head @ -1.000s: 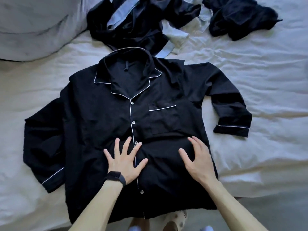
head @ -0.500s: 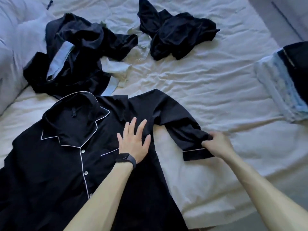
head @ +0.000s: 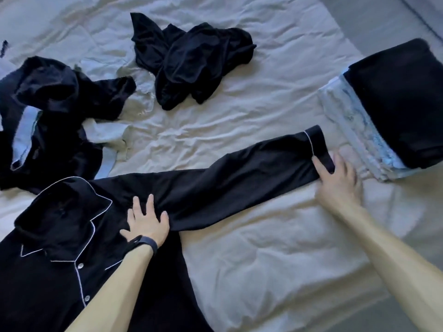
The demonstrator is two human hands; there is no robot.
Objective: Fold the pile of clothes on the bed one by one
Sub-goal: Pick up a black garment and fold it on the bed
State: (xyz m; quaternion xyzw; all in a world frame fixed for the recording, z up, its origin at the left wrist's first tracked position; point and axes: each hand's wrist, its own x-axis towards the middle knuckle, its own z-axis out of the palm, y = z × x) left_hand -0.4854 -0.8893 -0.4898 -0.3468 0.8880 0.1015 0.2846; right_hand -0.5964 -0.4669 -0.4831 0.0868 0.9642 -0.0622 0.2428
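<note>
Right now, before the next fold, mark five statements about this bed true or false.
1. The left hand lies flat on the shirt. True.
2. The sleeve is folded across the chest. False: it stretches straight out toward the folded stack.
3. The right hand holds the sleeve at its cuff. True.
4. The folded stack is all white. False: a black piece tops pale ones.
5. Every garment is folded. False: a crumpled black garment lies farther up the bed.
</note>
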